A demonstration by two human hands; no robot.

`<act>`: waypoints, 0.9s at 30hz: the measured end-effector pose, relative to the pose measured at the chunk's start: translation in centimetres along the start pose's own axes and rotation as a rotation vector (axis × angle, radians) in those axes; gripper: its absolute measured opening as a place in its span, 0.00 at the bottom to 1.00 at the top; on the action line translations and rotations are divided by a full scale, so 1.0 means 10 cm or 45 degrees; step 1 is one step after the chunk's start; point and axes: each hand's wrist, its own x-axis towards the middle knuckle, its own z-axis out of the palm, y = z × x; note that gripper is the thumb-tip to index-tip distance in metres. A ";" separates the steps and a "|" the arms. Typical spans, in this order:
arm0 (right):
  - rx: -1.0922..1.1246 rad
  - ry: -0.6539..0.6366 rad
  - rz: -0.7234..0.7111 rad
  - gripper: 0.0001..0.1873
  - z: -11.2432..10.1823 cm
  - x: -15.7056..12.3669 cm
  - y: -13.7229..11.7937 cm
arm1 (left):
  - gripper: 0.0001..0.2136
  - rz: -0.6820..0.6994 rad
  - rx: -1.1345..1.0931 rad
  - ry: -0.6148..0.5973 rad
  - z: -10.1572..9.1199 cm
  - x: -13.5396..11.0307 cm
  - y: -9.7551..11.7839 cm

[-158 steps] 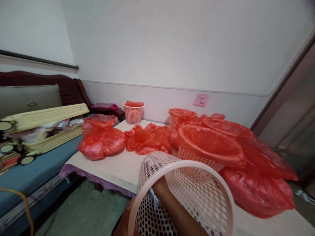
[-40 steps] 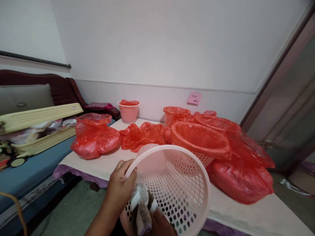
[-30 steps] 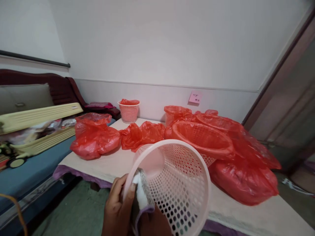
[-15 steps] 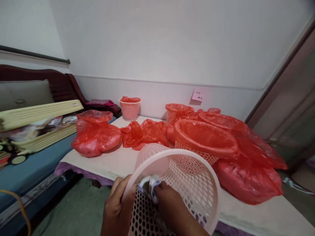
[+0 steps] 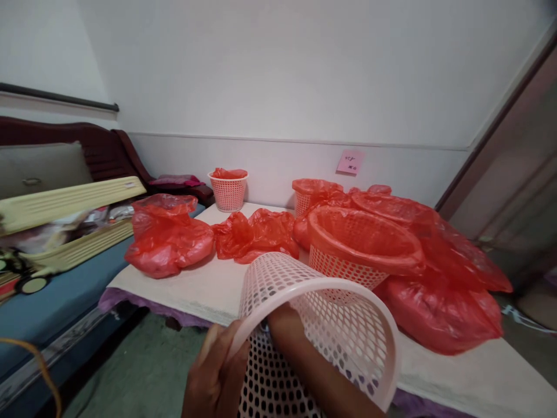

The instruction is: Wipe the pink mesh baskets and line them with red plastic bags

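Note:
A pale pink plastic wastebasket (image 5: pixel 278 284) with mesh walls lies tilted in front of me, its mouth turned toward me. My left hand (image 5: pixel 215 371) grips the rim at the left, fingers outside and thumb inside. Into the basket reaches my right hand (image 5: pixel 282 325), with the forearm crossing the opening. Its fingers are mostly hidden by the rim and wall. A small bit of white and blue cloth (image 5: pixel 264 327) shows beside them; the rest is out of sight.
Red-bag-lined baskets (image 5: pixel 365 244) stand on the white-covered table (image 5: pixel 195 296), among full red plastic bags (image 5: pixel 439 313). Another lined basket (image 5: pixel 228 191) is at the back. A pink note (image 5: pixel 350 162) is on the wall. An open cream suitcase (image 5: pixel 73 197) lies on the blue bed at left.
My right hand has moved deeper into the wastebasket with the white cloth, which is now mostly hidden. The basket's mouth has tipped lower and shifted slightly right.

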 end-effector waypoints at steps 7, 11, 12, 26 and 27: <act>0.093 0.014 0.025 0.18 -0.13 -0.06 0.10 | 0.12 0.128 0.042 0.009 0.04 -0.03 -0.04; 0.237 0.030 -0.179 0.15 -0.12 -0.35 -0.17 | 0.13 0.191 0.164 -0.029 0.00 0.04 -0.11; 0.284 0.038 -0.243 0.14 -0.12 -0.43 -0.22 | 0.14 0.233 0.202 -0.048 -0.02 0.06 -0.14; -0.066 0.046 -0.358 0.06 -0.04 -0.98 -0.21 | 0.14 0.346 0.353 -0.117 -0.01 0.13 -0.15; -0.067 0.141 -0.321 0.04 0.09 -1.02 -0.27 | 0.14 0.333 0.353 -0.119 -0.01 0.14 -0.14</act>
